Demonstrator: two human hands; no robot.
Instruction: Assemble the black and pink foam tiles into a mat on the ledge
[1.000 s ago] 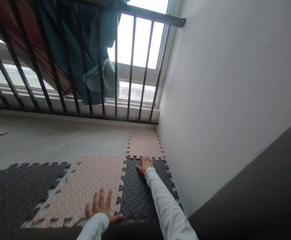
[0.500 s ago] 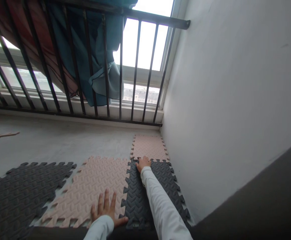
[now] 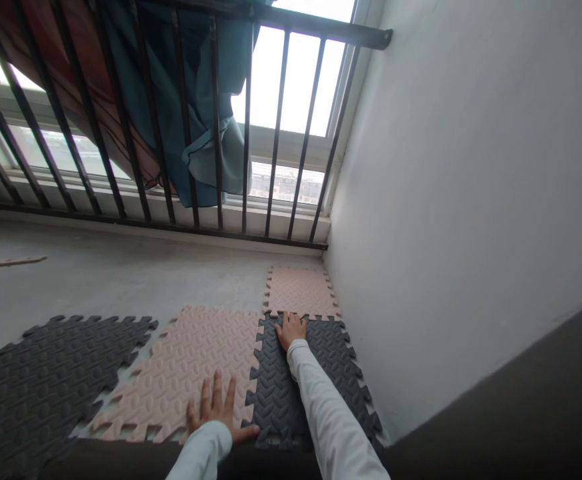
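Note:
My left hand (image 3: 218, 410) lies flat with fingers spread on a pink foam puzzle mat (image 3: 191, 367), its thumb reaching onto the dark grey mat (image 3: 321, 373) beside it. My right hand (image 3: 291, 330) is stretched forward and presses flat on the far edge of that grey mat, where its teeth meet a smaller pink mat (image 3: 301, 292) in the corner. Both arms wear white sleeves. The grey mat runs along the wall.
A loose dark grey mat (image 3: 45, 373) lies on the concrete floor at the left. A black railing (image 3: 215, 133) with teal and red cloth draped over it stands ahead before a window. A white wall (image 3: 471, 167) closes the right side. A thin wooden strip (image 3: 5, 263) lies far left.
The view has shifted slightly right and closer. My right hand has flattened on the seam between the grey and small pink mats. My left hand stays on the pink mat.

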